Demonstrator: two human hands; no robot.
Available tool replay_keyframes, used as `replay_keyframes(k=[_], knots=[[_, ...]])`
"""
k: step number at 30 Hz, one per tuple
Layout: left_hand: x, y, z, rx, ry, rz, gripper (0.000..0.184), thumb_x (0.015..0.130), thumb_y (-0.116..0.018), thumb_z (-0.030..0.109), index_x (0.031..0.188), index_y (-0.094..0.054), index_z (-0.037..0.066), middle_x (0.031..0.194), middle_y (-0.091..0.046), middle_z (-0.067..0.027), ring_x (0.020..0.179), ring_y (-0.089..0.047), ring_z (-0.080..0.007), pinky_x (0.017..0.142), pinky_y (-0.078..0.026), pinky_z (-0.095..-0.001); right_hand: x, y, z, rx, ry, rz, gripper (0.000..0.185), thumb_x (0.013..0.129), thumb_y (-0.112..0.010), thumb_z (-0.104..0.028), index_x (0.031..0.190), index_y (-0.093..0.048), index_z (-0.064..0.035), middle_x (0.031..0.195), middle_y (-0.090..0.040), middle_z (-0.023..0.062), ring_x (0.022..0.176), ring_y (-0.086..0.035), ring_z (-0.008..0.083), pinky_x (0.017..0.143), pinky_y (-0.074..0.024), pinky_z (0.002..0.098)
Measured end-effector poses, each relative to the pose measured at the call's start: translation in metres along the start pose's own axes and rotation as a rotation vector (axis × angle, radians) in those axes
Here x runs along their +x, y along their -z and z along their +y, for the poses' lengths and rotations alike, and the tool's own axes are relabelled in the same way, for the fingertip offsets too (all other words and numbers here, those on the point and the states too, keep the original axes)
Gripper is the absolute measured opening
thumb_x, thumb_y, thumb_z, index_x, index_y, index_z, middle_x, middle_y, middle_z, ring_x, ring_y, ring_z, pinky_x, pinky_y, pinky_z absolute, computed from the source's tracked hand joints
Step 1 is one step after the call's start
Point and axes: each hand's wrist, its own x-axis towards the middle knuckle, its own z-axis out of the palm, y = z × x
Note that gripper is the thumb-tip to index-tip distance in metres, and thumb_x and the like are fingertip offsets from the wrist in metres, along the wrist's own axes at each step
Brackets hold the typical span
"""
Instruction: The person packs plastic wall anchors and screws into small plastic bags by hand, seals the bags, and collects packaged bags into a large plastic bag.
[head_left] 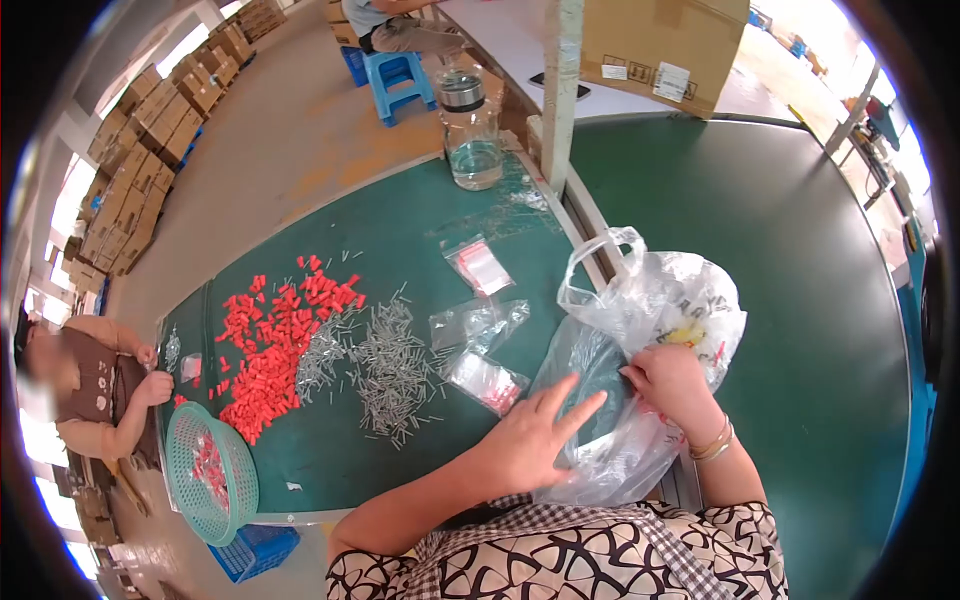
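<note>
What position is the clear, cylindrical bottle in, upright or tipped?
Upright: the bottle rests base-down on the green tabletop, silver cap on top, liquid in its lower part.

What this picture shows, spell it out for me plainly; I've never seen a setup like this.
There is no machine here, just a person's two bare hands. The single picture comes from a camera worn on that person's head, looking forward and down; its lens bends the edges.

The right hand is at some crumpled plastic bagging, fingers bent; whether it grips is hard to tell. The left hand is spread open beside it.

On the green table lie small red pieces, thin grey pins and small clear bags. A green basket sits at the edge, near another person.
</note>
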Motion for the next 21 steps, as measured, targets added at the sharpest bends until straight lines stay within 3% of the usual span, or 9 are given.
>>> replay_keyframes(k=[3, 6, 7, 10, 12, 14, 17, 20, 21], knots=[[-0.003, -0.002, 0.002, -0.244, -0.098, -0.156, 0.094, 0.076, -0.071, 0.018, 0.153, -0.016, 0.011, 0.151, -0.021, -0.0243, 0.138, -0.029, -0.0406, 0.112, -0.03, -0.0456, 0.001, -0.004, 0.001, 0.005, -0.008, 0.049, 0.029, 0.085, -0.062, -0.028, 0.068, -0.065, -0.0051, 0.064, -0.06, 0.014, 0.063, -0.059, 0.0349, 0.062, -0.0464, 0.0448], [-0.008, -0.018, 0.002, -0.86, -0.104, -0.217, 0.092, 0.08, -0.07, 0.021, 0.152, -0.014, 0.004, 0.154, -0.017, -0.0232, 0.143, -0.021, -0.037, 0.115, -0.025, -0.0439, 0.001, -0.012, 0.002, -0.017, -0.043, 0.006, 0.031, 0.087, -0.059, -0.031, 0.071, -0.067, -0.0051, 0.065, -0.061, 0.0147, 0.063, -0.06, 0.0353, 0.061, -0.047, 0.0456], [-0.011, -0.026, 0.011, -1.18, 0.002, -0.236, 0.093, 0.083, -0.071, 0.028, 0.15, -0.014, -0.001, 0.156, -0.015, -0.0227, 0.145, -0.017, -0.0347, 0.116, -0.021, -0.0432, 0.002, -0.018, 0.003, -0.02, -0.053, 0.005, 0.031, 0.087, -0.059, -0.031, 0.072, -0.067, -0.0047, 0.065, -0.061, 0.0149, 0.063, -0.06, 0.0355, 0.061, -0.0473, 0.0458], [-0.005, -0.025, 0.023, -0.549, -0.369, -0.067, 0.1, 0.08, -0.075, 0.037, 0.15, -0.015, 0.0, 0.155, -0.014, -0.0239, 0.145, -0.016, -0.0376, 0.116, -0.021, -0.044, 0.003, -0.03, 0.0, 0.099, -0.077, -0.069, 0.027, 0.088, -0.058, -0.03, 0.08, -0.068, -0.0061, 0.071, -0.063, 0.0165, 0.07, -0.061, 0.0373, 0.065, -0.0476, 0.046], [0.013, -0.034, 0.025, -0.278, -0.398, 0.104, 0.099, 0.07, -0.08, 0.044, 0.147, -0.03, 0.005, 0.153, -0.018, -0.0246, 0.143, -0.019, -0.0409, 0.115, -0.021, -0.0503, 0.005, -0.026, -0.01, 0.15, -0.059, -0.243, 0.024, 0.09, -0.058, -0.028, 0.092, -0.069, -0.0067, 0.081, -0.066, 0.0165, 0.082, -0.064, 0.0342, 0.072, -0.0504, 0.0429], [0.045, -0.024, 0.021, 0.117, -0.474, 0.246, 0.093, 0.066, -0.081, 0.045, 0.142, -0.041, 0.007, 0.152, -0.021, -0.0249, 0.142, -0.02, -0.0423, 0.114, -0.02, -0.0553, -0.003, -0.031, -0.023, 0.251, -0.009, -0.168, 0.022, 0.089, -0.059, -0.025, 0.094, -0.068, -0.006, 0.083, -0.066, 0.0148, 0.082, -0.064, 0.0323, 0.073, -0.0504, 0.0415], [0.079, -0.023, 0.011, 0.28, -0.416, 0.315, 0.075, 0.067, -0.08, 0.038, 0.13, -0.054, 0.008, 0.15, -0.026, -0.0236, 0.141, -0.021, -0.0428, 0.113, -0.017, -0.0609, -0.014, -0.037, -0.025, 0.473, 0.016, -0.01, 0.021, 0.089, -0.06, -0.021, 0.099, -0.068, -0.005, 0.086, -0.067, 0.0123, 0.083, -0.064, 0.0294, 0.076, -0.0505, 0.0394], [0.098, -0.014, 0.012, 0.313, -0.279, 0.222, 0.059, 0.071, -0.076, 0.033, 0.12, -0.061, 0.003, 0.151, -0.026, -0.022, 0.142, -0.018, -0.0429, 0.115, -0.013, -0.0593, -0.018, -0.037, -0.011, 0.741, 0.037, 0.159, 0.021, 0.088, -0.061, -0.018, 0.103, -0.067, -0.004, 0.089, -0.067, 0.0098, 0.083, -0.064, 0.0264, 0.078, -0.0506, 0.0373], [0.105, -0.019, 0.004, 0.306, -0.271, 0.302, 0.051, 0.075, -0.071, 0.025, 0.12, -0.061, 0.002, 0.147, -0.034, -0.0215, 0.138, -0.027, -0.0403, 0.113, -0.02, -0.0551, -0.02, -0.037, -0.007, 0.804, 0.041, 0.187, 0.022, 0.088, -0.061, -0.016, 0.105, -0.067, -0.0036, 0.09, -0.067, 0.0089, 0.083, -0.064, 0.0255, 0.079, -0.0507, 0.0366]])
